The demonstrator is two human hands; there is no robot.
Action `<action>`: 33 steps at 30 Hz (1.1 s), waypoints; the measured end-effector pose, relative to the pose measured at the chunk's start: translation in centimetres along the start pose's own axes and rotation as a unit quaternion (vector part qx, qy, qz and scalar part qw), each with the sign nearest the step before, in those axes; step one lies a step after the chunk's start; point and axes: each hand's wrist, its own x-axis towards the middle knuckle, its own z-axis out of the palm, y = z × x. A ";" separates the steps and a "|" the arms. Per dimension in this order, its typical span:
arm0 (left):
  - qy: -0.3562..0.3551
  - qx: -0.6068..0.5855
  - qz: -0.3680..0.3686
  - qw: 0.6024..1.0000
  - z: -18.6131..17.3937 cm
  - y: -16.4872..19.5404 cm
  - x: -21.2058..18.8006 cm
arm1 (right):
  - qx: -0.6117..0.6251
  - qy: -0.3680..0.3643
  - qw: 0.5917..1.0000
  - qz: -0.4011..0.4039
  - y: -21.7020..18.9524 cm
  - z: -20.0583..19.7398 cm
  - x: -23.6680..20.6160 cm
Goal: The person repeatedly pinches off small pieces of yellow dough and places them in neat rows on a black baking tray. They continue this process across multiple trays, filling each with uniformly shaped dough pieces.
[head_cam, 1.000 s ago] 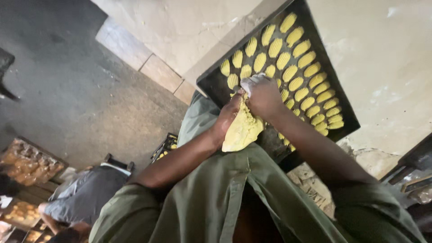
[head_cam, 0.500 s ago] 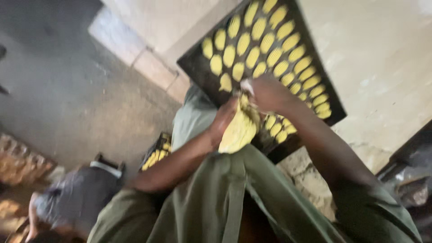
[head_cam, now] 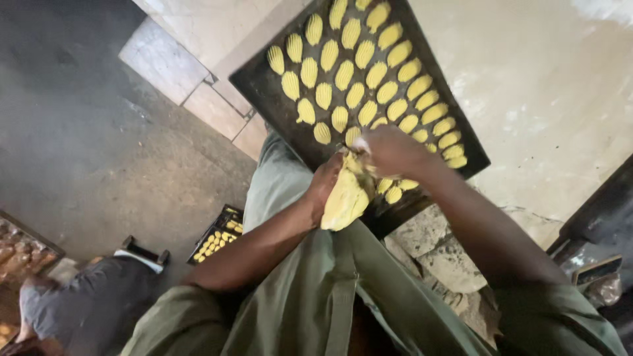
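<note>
At the near edge of the black baking tray (head_cam: 264, 79), we hold a yellow piping bag (head_cam: 344, 198) over the last unfilled corner. Our left hand (head_cam: 324, 184) wraps the body of the bag in a closed squeeze; our right hand (head_cam: 390, 150) is closed around its top, above the tray's near rows. The tray lies on the pale stone counter (head_cam: 554, 79) and overhangs the counter's front edge toward our lap.

Risks, as we judge them: a heavy press on the overhanging corner could tip the tray off the counter. Uneven pressure on the bag could merge a new piece with the ribbed dough pieces (head_cam: 356, 72) already laid in close rows. Our right forearm crosses the tray's near corner and could smear the pieces beneath it.

Below the tray, on the dark floor, a seated person in grey (head_cam: 86, 310) works well apart from us. A second small tray (head_cam: 216, 236) of yellow pieces lies between that person and our tray. Nothing stands between the bag and the tray.
</note>
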 end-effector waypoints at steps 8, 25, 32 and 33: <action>-0.105 -0.071 0.026 0.992 -1.1 -4.5 -1.2 | -0.023 -0.057 0.997 0.048 0.1 3.1 -3.6; -0.211 -0.094 -0.013 0.973 -1.2 -10.3 -0.1 | -0.007 0.106 0.991 -0.078 2.4 6.8 -10.2; -0.059 -0.011 -0.048 0.997 -1.2 -13.2 -1.4 | -0.002 -0.011 0.999 0.037 0.3 6.9 -11.6; -0.110 0.038 -0.026 0.993 -1.1 -13.0 -1.5 | 0.025 -0.043 0.999 0.009 0.7 6.0 -11.9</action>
